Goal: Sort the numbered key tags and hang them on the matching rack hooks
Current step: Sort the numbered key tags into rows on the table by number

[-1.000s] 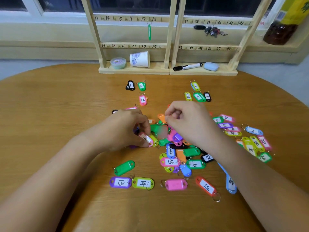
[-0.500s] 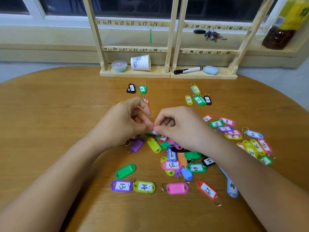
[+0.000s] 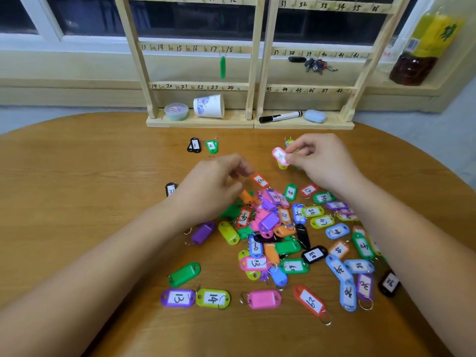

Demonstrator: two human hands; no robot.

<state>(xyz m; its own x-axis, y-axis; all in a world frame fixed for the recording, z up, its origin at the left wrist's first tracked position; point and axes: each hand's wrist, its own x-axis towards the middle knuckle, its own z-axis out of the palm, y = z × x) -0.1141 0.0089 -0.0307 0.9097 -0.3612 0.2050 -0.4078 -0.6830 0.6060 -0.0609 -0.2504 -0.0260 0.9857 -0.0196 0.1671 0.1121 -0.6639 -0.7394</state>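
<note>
A heap of coloured numbered key tags [image 3: 280,225] lies in the middle of the round wooden table [image 3: 77,202]. My right hand [image 3: 322,161] pinches a pink tag [image 3: 280,155] above the table, beyond the heap. My left hand [image 3: 213,186] hovers over the heap's left edge with fingers loosely curled and nothing visible in it. The wooden rack [image 3: 255,83] with numbered hooks stands at the table's far edge. One green tag [image 3: 222,67] hangs near hook 18. Purple tag 13 [image 3: 177,298] and lime tag 14 [image 3: 212,298] lie side by side near me.
On the rack's base sit a small green tub [image 3: 176,111], a tipped paper cup [image 3: 209,106], a black marker [image 3: 280,116] and a blue eraser [image 3: 315,116]. A bunch of keys [image 3: 315,65] lies behind the rack. A bottle [image 3: 425,45] stands on the sill at right.
My right hand lifted a pink tag out of the heap and carried it up and to the right. My left hand let go and drew slightly left. The camera moved closer.
</note>
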